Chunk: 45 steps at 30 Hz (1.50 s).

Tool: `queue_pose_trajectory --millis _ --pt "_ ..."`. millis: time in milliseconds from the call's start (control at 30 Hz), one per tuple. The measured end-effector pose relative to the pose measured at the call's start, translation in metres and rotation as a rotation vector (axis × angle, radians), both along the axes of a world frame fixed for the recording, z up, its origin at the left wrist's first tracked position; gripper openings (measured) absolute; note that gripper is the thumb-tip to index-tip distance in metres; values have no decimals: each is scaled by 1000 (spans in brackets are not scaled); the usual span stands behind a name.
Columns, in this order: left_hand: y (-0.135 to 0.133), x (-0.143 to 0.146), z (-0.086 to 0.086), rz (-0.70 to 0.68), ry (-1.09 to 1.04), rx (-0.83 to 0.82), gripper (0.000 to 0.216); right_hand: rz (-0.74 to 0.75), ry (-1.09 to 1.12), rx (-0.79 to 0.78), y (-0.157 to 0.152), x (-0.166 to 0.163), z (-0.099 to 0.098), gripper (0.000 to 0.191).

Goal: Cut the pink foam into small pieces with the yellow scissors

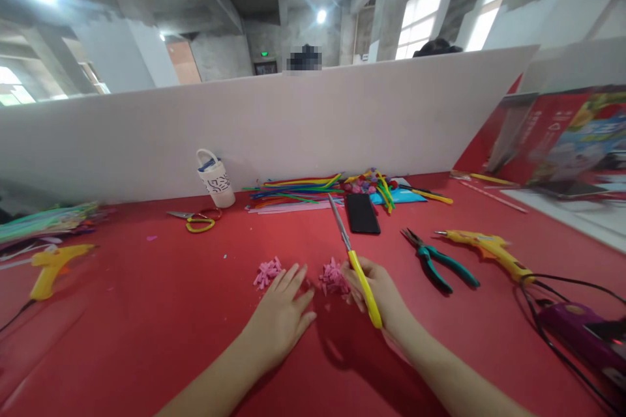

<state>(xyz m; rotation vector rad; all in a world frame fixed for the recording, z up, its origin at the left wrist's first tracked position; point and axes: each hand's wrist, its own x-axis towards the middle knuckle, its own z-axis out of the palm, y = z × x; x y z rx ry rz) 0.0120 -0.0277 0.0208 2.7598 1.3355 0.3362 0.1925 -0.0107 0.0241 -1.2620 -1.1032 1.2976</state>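
Observation:
My right hand [376, 290] is closed around a pair of scissors with yellow handles [362, 287], whose blades point away from me. Under and beside its fingers lies a small heap of pink cut pieces [333, 277]. My left hand [286, 309] rests flat on the red table with its fingers stretched out. Its fingertips are close to another heap of pink pieces [267, 272], just to the left. Between the two heaps, a few tiny scraps are too blurred to make out.
Along the white partition [293, 124] lie pipe cleaners [298, 192], a black phone [362, 214], a cup [216, 182] and other scissors [199, 224]. Green-handled pliers [437, 264], a yellow glue gun [489, 251] and its cable are at right. Another glue gun [51, 267] lies far left.

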Motion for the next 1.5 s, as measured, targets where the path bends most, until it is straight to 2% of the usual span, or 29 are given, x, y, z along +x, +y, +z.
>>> queue_pose_trajectory --millis 167,300,500,633,800,933,1033,1100,1233,1267,1500 --pt "-8 -17 10 34 -1 22 35 11 2 10 -2 -3 0 23" --pt "2 -3 7 -93 2 -33 39 14 -1 28 -1 -5 0 20" --pt "10 14 -2 -79 -13 57 31 -3 -14 54 2 -3 1 16" --pt "7 -2 1 -101 43 131 22 -16 -31 42 2 -3 -1 14" --pt "7 -22 5 -24 15 151 28 -25 -40 31 4 -4 -4 13" --pt "7 -17 -1 -75 8 96 36 -24 -25 35 5 -3 -4 14" --pt "3 -12 -1 -101 12 3 33 -25 -11 36 5 -1 -4 18" --pt "4 -14 3 -66 1 -44 33 -25 -4 35 6 1 -5 22" --pt "21 -29 9 195 -111 -5 24 -24 -1 27 6 2 -4 25" --pt "27 -34 9 218 -118 -8 23 -23 -2 25 6 2 -4 25" --pt "66 -41 8 192 -87 -50 22 -17 -6 12 5 0 -4 23"
